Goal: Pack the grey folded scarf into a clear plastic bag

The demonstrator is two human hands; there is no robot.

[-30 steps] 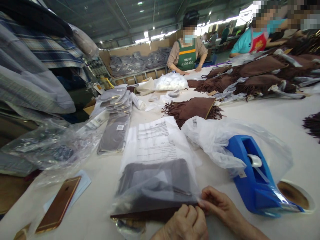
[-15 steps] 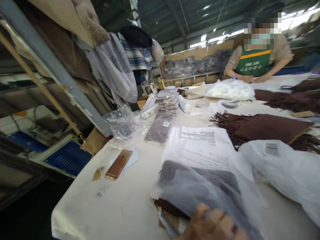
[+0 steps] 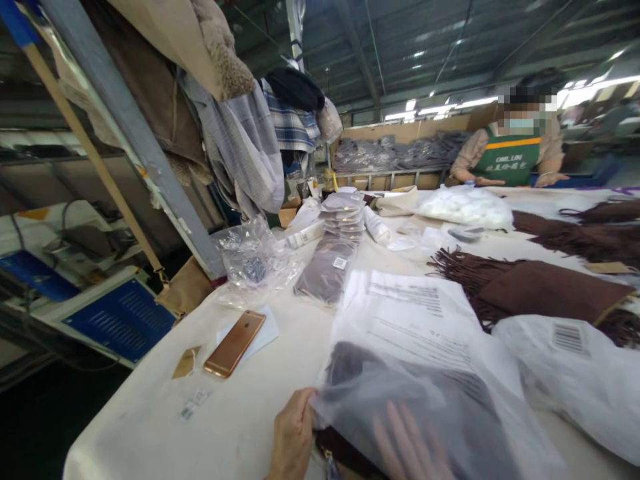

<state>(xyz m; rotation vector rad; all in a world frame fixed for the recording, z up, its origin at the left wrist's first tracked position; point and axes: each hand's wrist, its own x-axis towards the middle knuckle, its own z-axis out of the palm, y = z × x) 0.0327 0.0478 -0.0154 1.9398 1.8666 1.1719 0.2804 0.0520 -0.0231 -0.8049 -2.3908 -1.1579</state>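
A translucent plastic bag [image 3: 415,327] printed with black text lies on the white table [image 3: 240,413] in front of me, with a dark brown garment [image 3: 357,373] partly inside it. My left hand [image 3: 293,437] grips the bag's near left edge. My right hand [image 3: 410,447] shows blurred through the plastic, fingers spread; I cannot tell whether it is inside or under the bag.
A gold phone [image 3: 235,343] lies left of the bag near the table's edge. Beyond are crumpled clear plastic [image 3: 255,260], a stack of packed bags [image 3: 333,263], brown fringed scarves [image 3: 545,290] and a white bag [image 3: 575,373]. A co-worker in a green apron [image 3: 510,160] stands at the far end.
My view swung left, away from the blue tape dispenser. My hands left the bag's near opening; the left now holds its left edge and the right sits spread behind the plastic.
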